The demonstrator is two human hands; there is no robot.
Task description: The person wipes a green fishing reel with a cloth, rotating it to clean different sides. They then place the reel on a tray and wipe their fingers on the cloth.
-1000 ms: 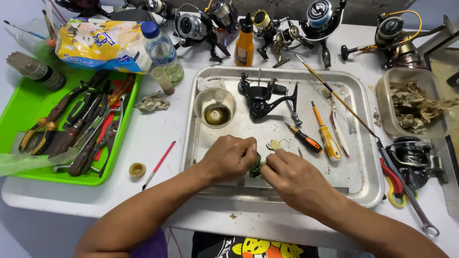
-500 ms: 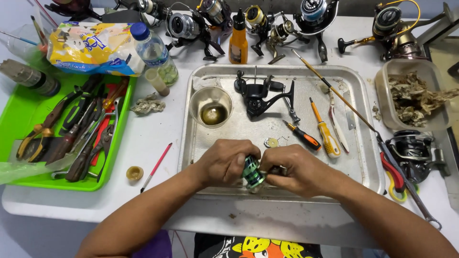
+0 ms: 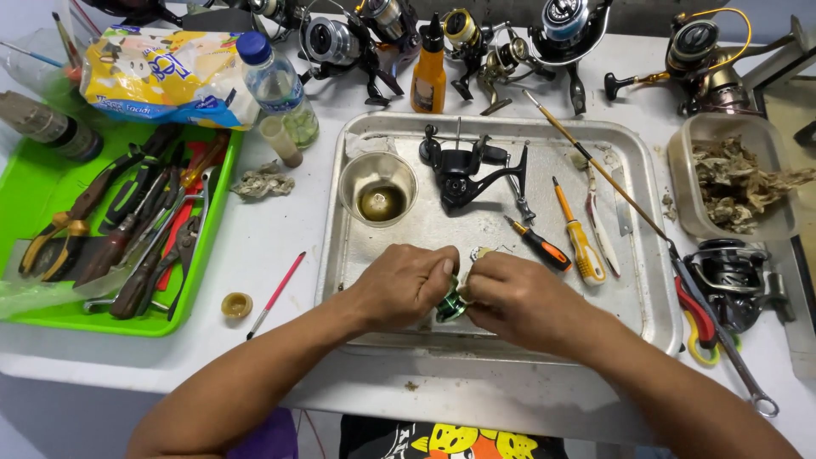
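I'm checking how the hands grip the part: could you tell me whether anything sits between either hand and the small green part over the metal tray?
Nothing visible does. The left hand and the right hand both close directly on the small green part over the metal tray. The black-and-orange screwdriver lies apart, behind the right hand.

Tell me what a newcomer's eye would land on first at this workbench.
First, the left hand and right hand meeting over a small green reel part at the near edge of the metal tray. Next, the bright green tool tray at far left, and the row of fishing reels along the back.
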